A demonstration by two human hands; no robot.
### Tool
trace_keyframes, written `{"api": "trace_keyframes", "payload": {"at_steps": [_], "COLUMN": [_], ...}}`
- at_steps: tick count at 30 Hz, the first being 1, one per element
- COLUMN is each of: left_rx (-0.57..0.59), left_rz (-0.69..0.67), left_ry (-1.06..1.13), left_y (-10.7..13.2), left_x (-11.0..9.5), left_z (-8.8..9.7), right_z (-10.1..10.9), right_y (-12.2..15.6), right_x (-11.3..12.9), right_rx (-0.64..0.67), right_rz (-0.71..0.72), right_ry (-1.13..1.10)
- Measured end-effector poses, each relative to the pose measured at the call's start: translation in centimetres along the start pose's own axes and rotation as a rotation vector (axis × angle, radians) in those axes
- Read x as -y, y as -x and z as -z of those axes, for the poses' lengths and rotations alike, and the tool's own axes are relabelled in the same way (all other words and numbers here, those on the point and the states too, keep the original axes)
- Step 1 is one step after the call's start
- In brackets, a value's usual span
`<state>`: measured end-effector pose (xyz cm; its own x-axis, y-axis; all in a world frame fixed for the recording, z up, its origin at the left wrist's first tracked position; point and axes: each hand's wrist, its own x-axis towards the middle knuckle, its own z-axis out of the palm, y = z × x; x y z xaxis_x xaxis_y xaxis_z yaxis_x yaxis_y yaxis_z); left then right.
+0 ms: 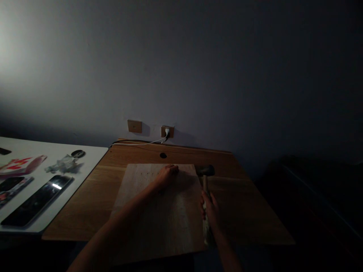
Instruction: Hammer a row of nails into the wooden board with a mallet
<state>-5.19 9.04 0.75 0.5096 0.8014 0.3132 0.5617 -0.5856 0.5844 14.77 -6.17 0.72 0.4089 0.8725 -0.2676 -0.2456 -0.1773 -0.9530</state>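
A pale wooden board (147,211) lies on a brown wooden desk (244,204). My left hand (167,174) rests near the board's far edge, its fingers curled together as if pinching something too small to make out. My right hand (209,208) is closed round the wooden handle of a hammer (205,172), whose dark head hovers just past the board's far right corner.
A white table (93,158) adjoins the desk on the left, carrying a dark phone-like slab (36,200), a red-and-white packet (21,164) and small clutter. A white cable (138,143) runs to a wall socket (167,131). The right side of the room is dark.
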Motion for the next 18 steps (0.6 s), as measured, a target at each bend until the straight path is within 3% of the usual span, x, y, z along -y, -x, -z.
{"api": "trace_keyframes", "payload": {"at_steps": [10,18], "left_rx": [-0.012,-0.006], "left_rz": [-0.001,0.008], "left_ry": [0.024,0.055], "left_y": [0.0,0.2], "left_x": [0.3,0.3], "left_z": [-0.2,-0.1], "right_z": [-0.3,0.4], "right_y": [-7.1,-13.5], "right_x": [3.6,7.3], "right_rx": [-0.215,-0.384], "right_rz": [0.164,0.252], "right_ry": [-0.423,-0.541]}}
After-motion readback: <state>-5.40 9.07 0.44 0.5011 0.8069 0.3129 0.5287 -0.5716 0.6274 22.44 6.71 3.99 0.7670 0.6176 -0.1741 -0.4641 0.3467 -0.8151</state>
